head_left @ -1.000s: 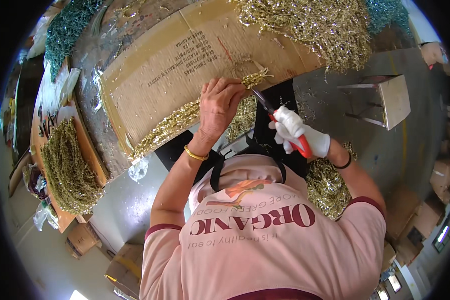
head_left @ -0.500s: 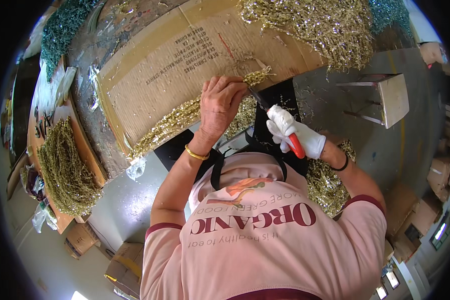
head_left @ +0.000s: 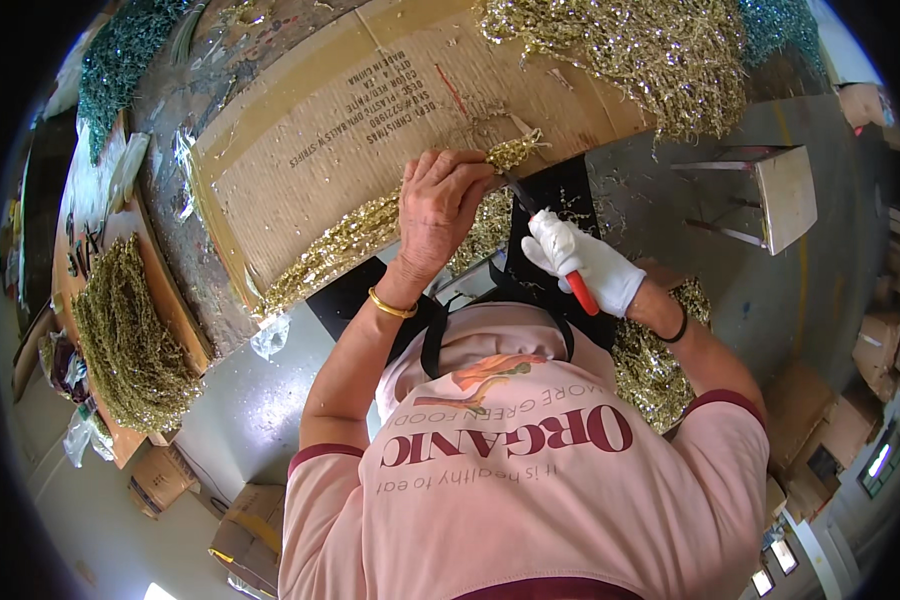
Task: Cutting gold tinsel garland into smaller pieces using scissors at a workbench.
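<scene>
My bare left hand point(head_left: 440, 205) is closed over the near edge of a cardboard sheet, its fingertips pinching a gold glitter sprig point(head_left: 515, 150). The sprig's tip sticks out to the right of the fingers. A white glove covers my right hand point(head_left: 592, 268), which grips red-handled pliers point(head_left: 581, 293). Their dark jaws reach up to the sprig beside my left fingertips; the very tip is hard to make out. Along the cardboard's near edge, left of my left hand, lies a strand of gold glitter stems point(head_left: 335, 240). More gold stems point(head_left: 488, 232) show below my hands.
The flattened cardboard point(head_left: 300, 130) covers the worktable. A large gold bundle point(head_left: 630, 60) lies at its far right, with teal bundles point(head_left: 130, 60) at the far left. Another gold bundle point(head_left: 135, 340) rests on a side board. A stool point(head_left: 785, 200) stands to the right.
My right hand and the pliers have shifted slightly left, and the red handle has swung a little left. My left hand stays nearly still on the sprig.
</scene>
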A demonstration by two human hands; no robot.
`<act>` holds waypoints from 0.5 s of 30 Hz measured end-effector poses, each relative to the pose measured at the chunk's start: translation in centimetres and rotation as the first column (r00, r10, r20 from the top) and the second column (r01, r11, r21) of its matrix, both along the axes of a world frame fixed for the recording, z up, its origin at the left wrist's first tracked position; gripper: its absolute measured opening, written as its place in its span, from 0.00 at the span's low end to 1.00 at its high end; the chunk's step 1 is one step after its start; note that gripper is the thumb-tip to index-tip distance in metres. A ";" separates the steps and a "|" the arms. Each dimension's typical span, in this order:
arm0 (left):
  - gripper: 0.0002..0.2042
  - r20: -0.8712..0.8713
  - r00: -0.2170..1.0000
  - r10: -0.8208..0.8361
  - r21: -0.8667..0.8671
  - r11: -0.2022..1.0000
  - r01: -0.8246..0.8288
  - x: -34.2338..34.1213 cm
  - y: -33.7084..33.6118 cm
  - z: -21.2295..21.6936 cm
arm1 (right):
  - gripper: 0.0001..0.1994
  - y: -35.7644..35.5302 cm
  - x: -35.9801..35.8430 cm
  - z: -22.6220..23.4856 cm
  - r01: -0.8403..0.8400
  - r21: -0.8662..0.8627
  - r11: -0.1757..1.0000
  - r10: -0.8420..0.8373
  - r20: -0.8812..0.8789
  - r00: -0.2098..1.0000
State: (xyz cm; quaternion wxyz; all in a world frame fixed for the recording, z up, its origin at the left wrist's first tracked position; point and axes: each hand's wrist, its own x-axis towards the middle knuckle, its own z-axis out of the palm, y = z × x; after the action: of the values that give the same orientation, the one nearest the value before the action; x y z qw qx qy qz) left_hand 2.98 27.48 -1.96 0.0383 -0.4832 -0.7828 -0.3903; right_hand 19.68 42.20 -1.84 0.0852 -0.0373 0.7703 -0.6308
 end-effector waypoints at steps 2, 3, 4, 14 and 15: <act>0.08 -0.015 1.000 -0.019 0.011 1.000 0.020 -0.1 -0.1 -0.2 | 0.19 -0.4 -1.0 1.2 -0.217 0.417 0.883 0.184 0.117 0.976; 0.08 -0.030 0.999 -0.037 0.021 0.999 0.038 -0.1 -0.2 -0.2 | 0.19 -0.6 -1.6 1.8 -0.322 0.587 0.743 0.251 0.201 0.947; 0.08 -0.030 0.999 -0.037 0.019 0.999 0.037 -0.2 -0.2 -0.3 | 0.18 -0.7 -2.0 2.3 -0.415 0.717 0.560 0.294 0.296 0.909; 0.08 -0.016 0.999 -0.045 0.040 0.998 0.046 -0.2 -0.1 -0.4 | 0.12 -1.5 -1.8 3.4 0.072 0.643 0.763 -0.264 0.208 0.942; 0.08 -0.006 0.999 -0.046 0.059 0.997 0.046 -0.2 0.0 -0.4 | 0.12 -1.5 -1.5 2.8 0.076 0.641 0.763 -0.269 0.209 0.940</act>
State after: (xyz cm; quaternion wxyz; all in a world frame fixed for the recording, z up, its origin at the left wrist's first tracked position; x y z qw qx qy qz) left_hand 2.78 27.50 -2.36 0.0452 -0.5006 -0.7593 -0.4132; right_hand 18.22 40.71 0.95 0.1453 0.1572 0.9145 -0.3434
